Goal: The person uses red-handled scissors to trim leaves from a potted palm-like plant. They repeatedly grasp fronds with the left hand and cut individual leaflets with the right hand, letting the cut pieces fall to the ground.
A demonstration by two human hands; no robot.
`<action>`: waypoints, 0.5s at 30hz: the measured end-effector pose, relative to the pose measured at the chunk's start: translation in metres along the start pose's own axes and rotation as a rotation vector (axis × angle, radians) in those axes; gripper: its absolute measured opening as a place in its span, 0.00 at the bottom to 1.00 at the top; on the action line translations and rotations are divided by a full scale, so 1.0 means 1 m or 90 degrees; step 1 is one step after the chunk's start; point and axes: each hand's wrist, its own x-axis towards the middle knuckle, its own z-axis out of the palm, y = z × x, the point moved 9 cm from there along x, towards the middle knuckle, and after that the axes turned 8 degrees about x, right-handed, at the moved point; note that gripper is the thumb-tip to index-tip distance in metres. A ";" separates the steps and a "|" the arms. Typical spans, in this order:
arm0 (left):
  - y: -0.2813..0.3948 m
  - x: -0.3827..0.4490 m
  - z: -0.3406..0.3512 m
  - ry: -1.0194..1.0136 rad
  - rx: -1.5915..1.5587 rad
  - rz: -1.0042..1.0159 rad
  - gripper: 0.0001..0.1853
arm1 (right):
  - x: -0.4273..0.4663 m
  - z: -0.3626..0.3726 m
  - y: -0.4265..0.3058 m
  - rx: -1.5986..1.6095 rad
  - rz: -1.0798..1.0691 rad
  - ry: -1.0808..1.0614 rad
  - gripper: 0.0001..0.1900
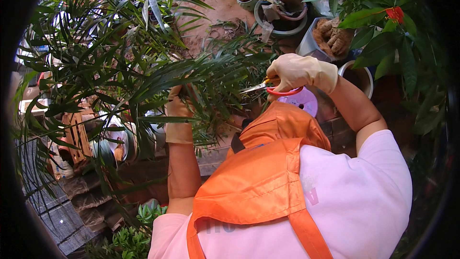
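Observation:
My right hand (296, 72), in a cream rubber glove, holds a pair of scissors (256, 88) with red and yellow handles. Their metal blades point left into narrow green leaflets of a palm frond (212, 75). My left hand (179, 106) wears a similar glove and is raised among the fronds on the left. Leaves cover most of its fingers, so its grip cannot be made out. Dense palm foliage (107, 50) spreads across the upper left, partly in front of that hand. Below both hands is my orange apron (251, 183).
Several plant pots stand at the upper right, among them a grey-blue round pot (258, 16) and a white pot (366, 79). A broad-leaved plant (381, 43) hangs over that side. A purple disc (305, 102) lies below my right hand. At left are a wooden crate (77, 136) and stacked pots (120, 136).

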 end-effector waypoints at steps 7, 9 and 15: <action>-0.002 -0.006 0.006 0.024 -0.014 0.022 0.11 | 0.007 0.002 -0.006 -0.021 -0.020 0.004 0.26; -0.002 -0.008 0.015 -0.022 -0.003 -0.003 0.11 | 0.007 0.001 -0.002 -0.017 0.016 0.003 0.28; -0.001 -0.014 0.039 -0.078 -0.065 -0.067 0.13 | -0.014 0.000 0.025 0.129 0.123 -0.004 0.31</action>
